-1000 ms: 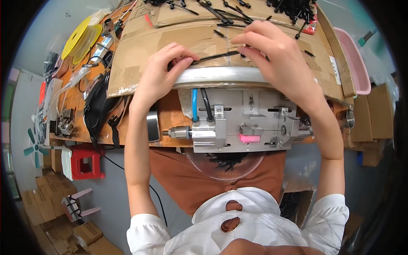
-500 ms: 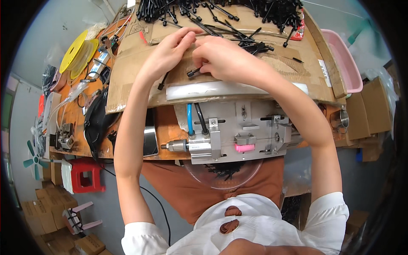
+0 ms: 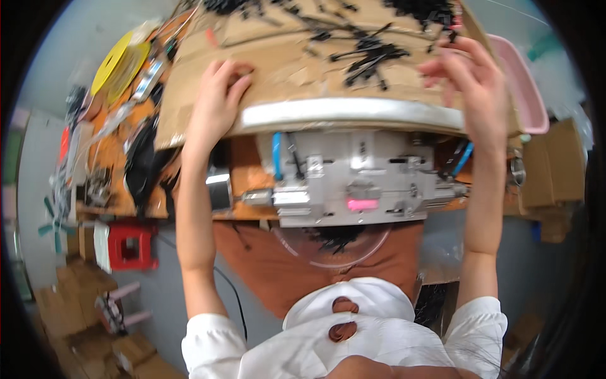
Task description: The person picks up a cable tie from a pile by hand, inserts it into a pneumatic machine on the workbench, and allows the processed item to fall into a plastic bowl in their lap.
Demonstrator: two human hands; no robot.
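My left hand (image 3: 222, 91) is over the left part of the cardboard sheet (image 3: 284, 85), fingers loosely bent and thumb a little apart, with nothing visible between them. At the right side my right hand (image 3: 473, 79) is blurred, fingers spread, its fingertips near the black heap (image 3: 423, 9). Whether it touches any piece there is unclear. Between the hands lies a loose cluster of thin black stick-like pieces (image 3: 372, 57) with thicker ends. A white padded strip (image 3: 353, 114) runs along the sheet's near edge.
Below the sheet sits a metal fixture (image 3: 341, 205) with a pink piece (image 3: 362, 204) and blue hoses. A clear bowl (image 3: 303, 252) of black pieces rests at my lap. A pink tub (image 3: 527, 95) stands right, a yellow spool (image 3: 113, 63) left, a red stool (image 3: 129, 245) lower left.
My hands have moved apart: the right swung far right, the left drew back slightly toward me. The black pieces beneath them are gone from there, and the middle cluster looks spread nearer. The view has shifted.
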